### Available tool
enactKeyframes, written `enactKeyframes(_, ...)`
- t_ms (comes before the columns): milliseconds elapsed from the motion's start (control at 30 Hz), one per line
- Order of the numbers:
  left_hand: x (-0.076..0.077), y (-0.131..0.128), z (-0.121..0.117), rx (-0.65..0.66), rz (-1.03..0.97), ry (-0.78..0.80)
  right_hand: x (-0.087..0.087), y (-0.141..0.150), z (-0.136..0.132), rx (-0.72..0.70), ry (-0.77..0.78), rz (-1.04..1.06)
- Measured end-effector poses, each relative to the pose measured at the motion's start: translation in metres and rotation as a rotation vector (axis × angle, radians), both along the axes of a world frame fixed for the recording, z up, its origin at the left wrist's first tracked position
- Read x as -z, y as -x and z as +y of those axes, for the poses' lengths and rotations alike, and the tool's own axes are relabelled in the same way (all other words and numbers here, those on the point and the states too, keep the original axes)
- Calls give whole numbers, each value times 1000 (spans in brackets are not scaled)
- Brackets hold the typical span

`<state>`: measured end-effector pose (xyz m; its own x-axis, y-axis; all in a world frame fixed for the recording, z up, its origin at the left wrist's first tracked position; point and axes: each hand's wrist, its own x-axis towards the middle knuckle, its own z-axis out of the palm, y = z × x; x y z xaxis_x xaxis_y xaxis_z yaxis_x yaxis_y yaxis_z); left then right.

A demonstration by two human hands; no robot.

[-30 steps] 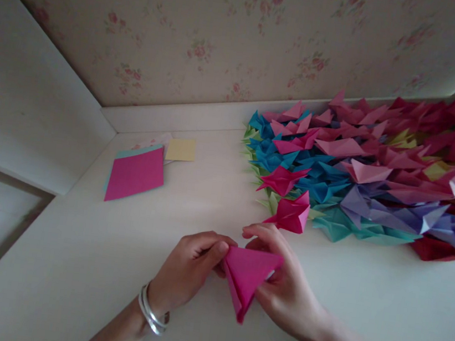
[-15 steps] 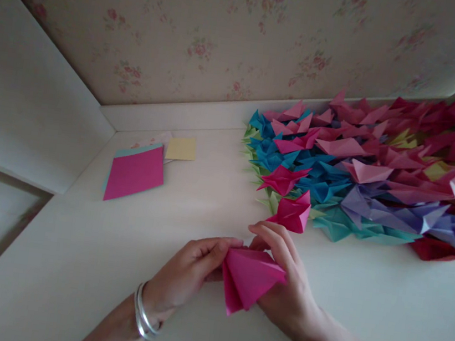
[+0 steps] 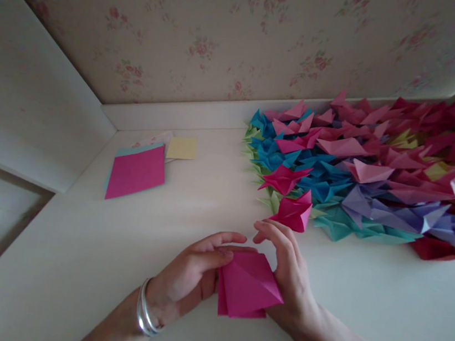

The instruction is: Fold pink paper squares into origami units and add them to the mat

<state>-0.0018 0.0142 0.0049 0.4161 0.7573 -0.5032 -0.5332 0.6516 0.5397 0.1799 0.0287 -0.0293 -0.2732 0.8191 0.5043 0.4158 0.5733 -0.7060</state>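
A folded pink origami paper [image 3: 252, 285], with creases and loose lower layers, is held just above the white table. My left hand [image 3: 193, 272], silver bangles at the wrist, pinches its upper left corner between thumb and fingers. At the paper's right side is my right hand [image 3: 291, 274]; its index finger is bent above the top edge, and the other fingers are partly hidden behind the paper, seeming to support it. Just beyond my right hand lies a finished-looking pink paper crane [image 3: 294, 210], at the near edge of a crane pile.
Many folded cranes [image 3: 363, 160] in pink, blue, purple, teal and red cover the back right of the table [image 3: 190, 199]. At the left lie flat pink sheets [image 3: 137, 172] over a blue one, beside a small yellow square [image 3: 182, 148]. A floral wall [image 3: 201, 49] rises behind.
The pink paper has opened from a narrow, fanned shape into a flatter, squarer one. My left index finger has lifted off its top edge, and the right fingers have shifted slightly.
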Motion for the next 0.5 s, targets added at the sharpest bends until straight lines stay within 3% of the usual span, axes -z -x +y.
enactKeyframes(233, -4, 7, 6, -124, 64, -17, -2, 9, 1, -32, 170, 132)
enactKeyframes(500, -4, 10, 9, -195, 269, -118, -19, 6, 9, -84, 733, 382)
